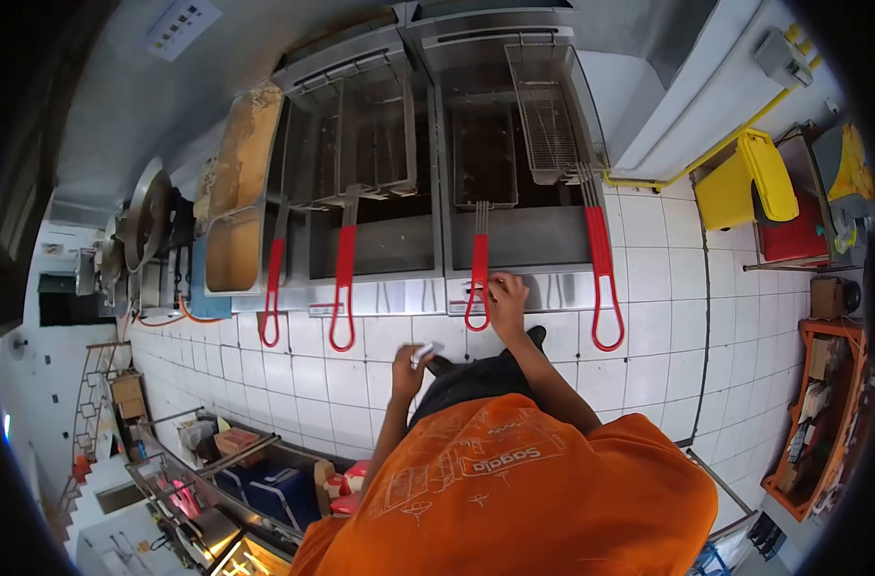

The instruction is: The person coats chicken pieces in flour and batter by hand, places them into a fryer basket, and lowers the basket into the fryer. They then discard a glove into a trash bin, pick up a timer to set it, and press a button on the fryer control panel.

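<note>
My left hand [407, 372] is closed around a small white-and-silver object [427, 351], held low in front of my body over the floor. My right hand [507, 296] is at the fryer's front panel [543, 293], fingers curled in beside the red loop handle of a fryer basket [479, 252]. I cannot tell what those fingertips grip. That basket sits down in the right-hand fryer. Another wire basket [551, 120] with a red handle [600, 259] rests at its right side. The left-hand fryer holds baskets [380, 134] with red handles [344, 278] sticking out over the front edge.
Left of the fryers are metal trays [234, 252] with a tan surface. A yellow bin [744, 182] stands at the right, above an orange shelf unit [821, 413]. Behind me, a rack [216, 461] carries a blue bag [279, 494]. White floor tiles [648, 278] surround my feet.
</note>
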Tool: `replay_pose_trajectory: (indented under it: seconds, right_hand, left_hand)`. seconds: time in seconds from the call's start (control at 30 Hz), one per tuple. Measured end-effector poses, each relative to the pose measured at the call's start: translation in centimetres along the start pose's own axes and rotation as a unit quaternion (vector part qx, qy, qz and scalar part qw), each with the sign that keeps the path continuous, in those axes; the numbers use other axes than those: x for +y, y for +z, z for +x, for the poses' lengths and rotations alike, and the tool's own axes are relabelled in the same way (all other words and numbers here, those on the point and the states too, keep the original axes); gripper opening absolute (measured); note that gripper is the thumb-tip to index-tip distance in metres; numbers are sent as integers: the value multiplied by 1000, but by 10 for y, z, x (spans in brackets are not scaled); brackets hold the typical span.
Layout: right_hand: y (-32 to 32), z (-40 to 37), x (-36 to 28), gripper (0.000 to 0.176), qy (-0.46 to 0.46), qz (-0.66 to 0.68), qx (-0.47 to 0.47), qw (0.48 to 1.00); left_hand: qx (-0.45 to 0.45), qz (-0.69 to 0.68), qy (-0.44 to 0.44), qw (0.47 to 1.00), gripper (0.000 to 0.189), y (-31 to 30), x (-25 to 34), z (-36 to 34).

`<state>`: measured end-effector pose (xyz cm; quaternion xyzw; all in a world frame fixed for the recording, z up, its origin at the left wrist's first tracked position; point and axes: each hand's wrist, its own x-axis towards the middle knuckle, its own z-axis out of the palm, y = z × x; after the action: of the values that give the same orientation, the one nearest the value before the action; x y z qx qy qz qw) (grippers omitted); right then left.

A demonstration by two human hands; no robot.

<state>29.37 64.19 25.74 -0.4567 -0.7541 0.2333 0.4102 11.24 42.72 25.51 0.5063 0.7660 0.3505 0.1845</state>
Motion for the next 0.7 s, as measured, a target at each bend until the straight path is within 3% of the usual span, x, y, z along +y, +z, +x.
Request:
replay_pose_trajectory:
  seconds: [0.07, 0.1, 0.2, 0.3, 0.4, 0.53, 0.7]
  right_hand:
    - [10, 1, -1, 21, 16, -19, 23, 999]
    - [14, 1, 2, 21, 28, -29, 19, 999]
    - [16, -1, -10, 22, 49, -52, 4, 997]
    - [15, -5, -14, 23, 53, -97, -1, 994]
    - [15, -9, -22, 21, 30, -128, 53, 990]
    - [22, -21, -53, 33, 69, -217, 73, 971]
    - [54, -30, -73, 38, 49, -184, 102, 976]
  left_hand:
    - [-13, -31, -140, 990, 23, -13, -21, -41]
    - [24, -61, -131, 989, 23, -13, -50, -68]
    - [68, -54, -261, 961, 23, -14, -145, -170]
    - [229, -135, -387, 883, 29, -15, -201, -266]
    - [272, -181, -491, 808, 30, -36, -215, -320]
    - [250, -223, -535, 776, 32, -71, -240, -354]
    - [245, -269, -484, 796, 35, -89, -289, -339]
